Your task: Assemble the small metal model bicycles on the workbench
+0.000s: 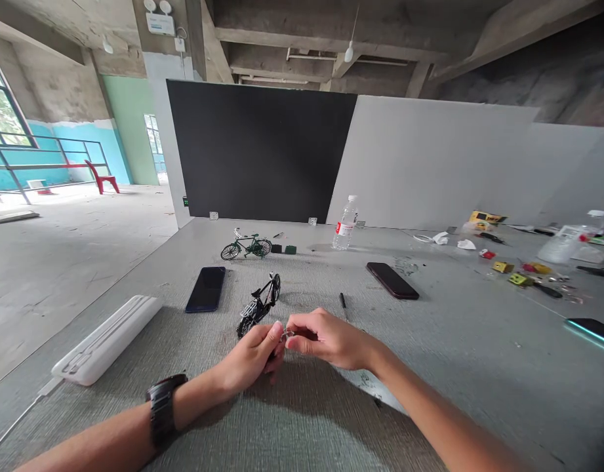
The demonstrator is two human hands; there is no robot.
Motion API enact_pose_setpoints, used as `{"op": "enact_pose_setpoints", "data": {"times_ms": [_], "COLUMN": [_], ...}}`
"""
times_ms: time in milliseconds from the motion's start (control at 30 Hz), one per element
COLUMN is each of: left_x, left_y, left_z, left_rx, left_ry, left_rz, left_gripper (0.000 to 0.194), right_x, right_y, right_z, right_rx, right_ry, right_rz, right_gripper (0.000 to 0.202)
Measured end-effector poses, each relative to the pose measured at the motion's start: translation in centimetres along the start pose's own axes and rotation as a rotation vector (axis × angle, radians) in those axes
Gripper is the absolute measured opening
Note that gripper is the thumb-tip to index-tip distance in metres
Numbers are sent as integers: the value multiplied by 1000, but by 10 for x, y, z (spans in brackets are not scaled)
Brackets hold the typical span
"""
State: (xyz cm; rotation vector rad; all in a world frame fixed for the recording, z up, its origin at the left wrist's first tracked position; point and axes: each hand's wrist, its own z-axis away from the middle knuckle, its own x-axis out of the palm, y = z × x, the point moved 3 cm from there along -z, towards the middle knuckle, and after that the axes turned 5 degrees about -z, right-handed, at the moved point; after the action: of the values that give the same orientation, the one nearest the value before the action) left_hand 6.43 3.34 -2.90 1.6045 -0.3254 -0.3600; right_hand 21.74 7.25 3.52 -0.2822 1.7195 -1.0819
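1. Silvery and thin, a small metal piece [287, 333] shows in the head view between the fingertips of the left hand [256, 353] and right hand [331, 337], both pinching it; fingers hide most of its shape.
2. Just beyond the left hand stands a black model bicycle [265, 300] with a silvery rear rack.
3. Clear plastic bottle [345, 226], capped; contents cannot be told.
4. Around: green model bicycle [247, 246], dark blue phone [206, 290], dark reddish phone [393, 280], white power bank [105, 341].
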Motion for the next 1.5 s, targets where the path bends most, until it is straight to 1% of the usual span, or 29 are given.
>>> {"op": "enact_pose_setpoints", "data": {"times_ms": [100,200,333,433,600,767,900,1000,1067,1167,1367,1500], "left_x": [1,2,4,3,1,1,2,2,2,2,3,3], "left_y": [5,13,19,18,12,13,15,16,16,16,16,15], "left_z": [1,2,4,4,4,4,6,7,8,8,9,9], "left_rx": [20,42,27,40,60,80,80,43,22,12,31,46], "left_ry": [-5,-17,-4,9,59,35,9,16,26,28,17,7], "left_rz": [-32,-79,-98,-114,-132,-135,-127,-105,-87,-98,-153,-174], "left_gripper": [54,51,46,44,43,44,47,56,61,65,67,65], "right_x": [-2,-6,-10,-10,-10,-10,-10,-10,-10,-9,-5,0], "right_y": [-1,-2,-3,-3,2,6,3,1,0,0,8,15], "right_z": [0,1,2,2,3,2,-1,-1,-1,-1,-3,-6], "right_rx": [0,4,19,10,-16,-52,-66,-54,-39,-18,1,8], "right_ry": [29,103,181,193,232,281,308,328,338,328,323,310], "right_rz": [28,57,54,63,82,19,11,-4,-27,-91,-303,-408], "right_gripper": [34,35,37,36,25,34,28,29,29,30,31,30]}}
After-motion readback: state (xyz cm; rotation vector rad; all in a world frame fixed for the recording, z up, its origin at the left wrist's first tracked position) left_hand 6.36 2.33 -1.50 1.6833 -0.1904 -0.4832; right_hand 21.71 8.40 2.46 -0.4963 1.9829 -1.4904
